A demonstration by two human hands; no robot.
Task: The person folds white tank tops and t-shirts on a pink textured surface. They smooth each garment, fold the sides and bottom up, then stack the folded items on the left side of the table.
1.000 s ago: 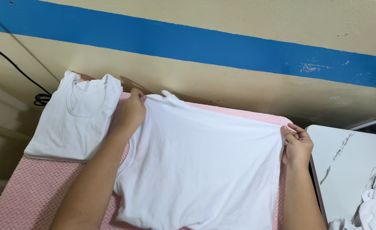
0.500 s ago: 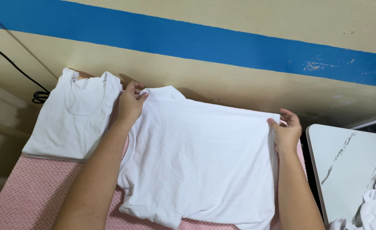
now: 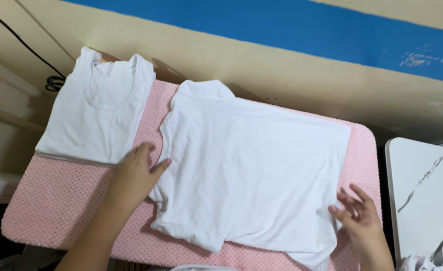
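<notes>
Both palms open, gripping nothing: left hand (image 3: 137, 173) flat at white t-shirt (image 3: 254, 168) left edge, right hand (image 3: 358, 217) at bottom-right corner; smooth outward evenly, avoiding bunching.

A folded white tank top (image 3: 101, 118) lies just beyond the left hand's fingertips. Off past the right hand — a white marble-patterned table (image 3: 422, 190). A black cable (image 3: 28, 50) crosses the wall — far upper left.

place: home laundry corner | pink padded board (image 3: 71, 200), folded shirts (image 3: 98, 120)
</notes>
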